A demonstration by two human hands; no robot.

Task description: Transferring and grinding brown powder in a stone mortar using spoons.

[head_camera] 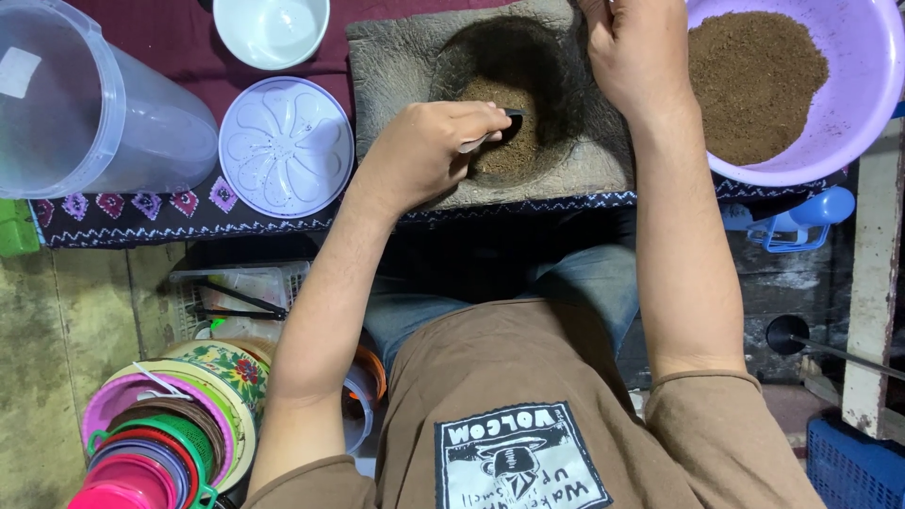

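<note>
We see the left hand (424, 151) gripping a small metal spoon (490, 137) in brown powder (504, 132) inside the grey stone mortar (396, 57), right hand (636, 52) curled at its rim, grip unclear, lilac plastic basin (863, 104) of powder alongside, clear plastic jar (85, 104) with white label far left.

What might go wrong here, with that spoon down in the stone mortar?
The left hand digs a spoon into brown powder in the mortar; a hard scrape might flick powder onto the cloth. The lilac bowl of powder sits at the table edge beside the right hand, so a nudge could tip it.
</note>
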